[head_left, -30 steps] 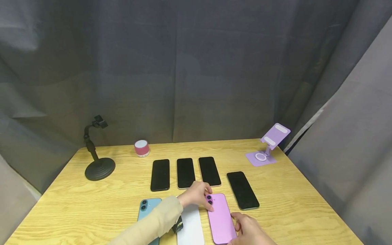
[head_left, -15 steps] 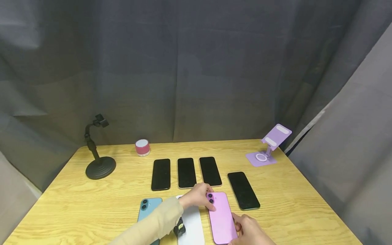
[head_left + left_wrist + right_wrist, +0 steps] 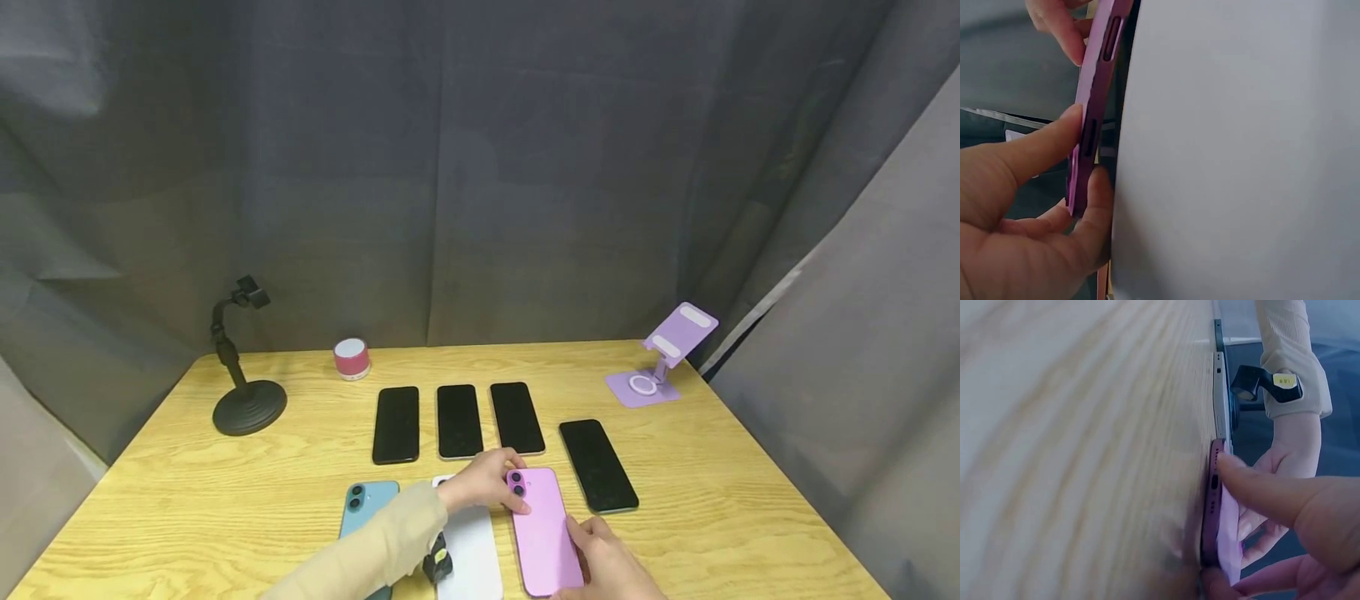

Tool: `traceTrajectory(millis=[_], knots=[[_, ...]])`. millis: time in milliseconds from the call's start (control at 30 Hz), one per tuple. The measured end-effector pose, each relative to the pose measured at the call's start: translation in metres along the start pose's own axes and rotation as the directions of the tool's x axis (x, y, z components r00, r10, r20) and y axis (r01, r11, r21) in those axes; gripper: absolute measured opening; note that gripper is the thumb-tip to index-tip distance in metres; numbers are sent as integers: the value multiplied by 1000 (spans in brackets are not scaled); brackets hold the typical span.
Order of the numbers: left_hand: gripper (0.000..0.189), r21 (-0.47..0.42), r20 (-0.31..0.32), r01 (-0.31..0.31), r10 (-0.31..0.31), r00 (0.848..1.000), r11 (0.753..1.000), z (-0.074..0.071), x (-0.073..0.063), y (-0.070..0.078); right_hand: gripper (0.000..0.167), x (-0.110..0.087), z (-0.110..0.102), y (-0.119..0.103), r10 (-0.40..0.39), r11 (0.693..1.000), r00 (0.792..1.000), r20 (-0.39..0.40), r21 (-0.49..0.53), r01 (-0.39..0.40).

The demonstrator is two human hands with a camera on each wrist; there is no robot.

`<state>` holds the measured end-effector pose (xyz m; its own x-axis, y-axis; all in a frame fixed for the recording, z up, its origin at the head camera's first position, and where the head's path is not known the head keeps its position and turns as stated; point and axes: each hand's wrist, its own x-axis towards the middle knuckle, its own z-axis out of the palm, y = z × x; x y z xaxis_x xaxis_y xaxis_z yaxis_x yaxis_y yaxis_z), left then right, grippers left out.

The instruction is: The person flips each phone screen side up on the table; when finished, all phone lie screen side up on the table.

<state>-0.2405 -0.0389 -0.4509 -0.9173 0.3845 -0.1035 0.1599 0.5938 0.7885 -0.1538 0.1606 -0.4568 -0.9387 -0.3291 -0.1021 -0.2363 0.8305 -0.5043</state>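
While the left hand (image 3: 486, 483) pinches the camera end of the pink phone (image 3: 543, 533), the right hand (image 3: 611, 562) grips its lower end with thumb and fingers. The pink phone, back facing up, is between the white phone (image 3: 474, 554) and a black-screened phone (image 3: 597, 465) at the wooden table (image 3: 225, 517).

Pink phone (image 3: 544, 542) smooth; table (image 3: 247, 500) grained wood; curtain (image 3: 337, 167) matt cloth

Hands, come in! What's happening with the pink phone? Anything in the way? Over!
Left hand pinching pink phone, camera end; right hand gripping near end. Back showing. White phone close beside it, not on it.
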Motion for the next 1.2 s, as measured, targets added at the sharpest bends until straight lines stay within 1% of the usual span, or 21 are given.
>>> traceTrajectory(millis=[100, 233, 333, 467, 533, 633, 700, 733, 767, 800, 867, 933, 967, 1000, 1067, 1133, 1200], knots=[[51, -2, -12, 2, -2, 1000, 1000, -1, -2, 2, 101, -1, 4, -6, 38, 997, 999, -6, -70, -38], [54, 12, -27, -9, 10, 1000, 1000, -2, -4, 6, 108, -3, 10, -14, 81, 983, 996, -29, -161, -85], [54, 32, -41, -27, 28, 999, 999, -2, -6, 10, 109, -5, 14, -17, 45, 973, 995, -93, -224, -64], [56, 56, -50, -49, 52, 997, 997, -2, -8, 12, 109, -5, 19, -19, -8, 950, 986, -167, -309, -45], [59, 62, -53, -55, 58, 997, 997, -2, -9, 13, 108, -6, 21, -19, -21, 939, 983, -184, -342, -44], [63, 51, -60, -54, 57, 997, 997, -1, -10, 13, 107, -5, 22, -20, -12, 935, 984, -180, -350, -53], [64, -13, -62, -36, 35, 997, 999, -1, -10, 11, 105, -4, 23, -20, 2, 941, 985, -172, -332, -60], [62, -74, -57, -20, 16, 998, 997, 0, -9, 11, 104, -4, 22, -20, 16, 946, 986, -166, -317, -69], [58, -149, -45, -1, -6, 999, 989, 2, -9, 10, 104, -4, 22, -20, 29, 953, 987, -157, -295, -75], [52, -224, -32, 19, -27, 999, 974, 3, -9, 9, 103, -4, 21, -21, 44, 958, 988, -149, -275, -84], [40, -356, -8, 64, -71, 997, 932, 5, -8, 7, 103, -4, 20, -21, 65, 969, 988, -138, -229, -96], [31, -446, 17, 94, -97, 995, 890, 6, -8, 6, 101, -4, 19, -22, 76, 978, 989, -127, -186, -99], [28, -464, 25, 101, -101, 995, 880, 6, -7, 6, 101, -5, 18, -22, 83, 981, 989, -120, -166, -102], [28, -470, 28, 103, -102, 994, 877, 5, -8, 7, 101, -5, 18, -23, 88, 983, 989, -116, -151, -105], [29, -470, 35, 98, -92, 995, 877, 4, -8, 7, 100, -5, 17, -24, 91, 987, 990, -111, -125, -105], [31, -460, 44, 91, -80, 996, 883, 3, -8, 8, 98, -6, 17, -24, 98, 989, 990, -105, -102, -109], [34, -434, 50, 77, -61, 997, 898, 2, -8, 8, 96, -6, 16, -25, 100, 990, 990, -101, -90, -109]])
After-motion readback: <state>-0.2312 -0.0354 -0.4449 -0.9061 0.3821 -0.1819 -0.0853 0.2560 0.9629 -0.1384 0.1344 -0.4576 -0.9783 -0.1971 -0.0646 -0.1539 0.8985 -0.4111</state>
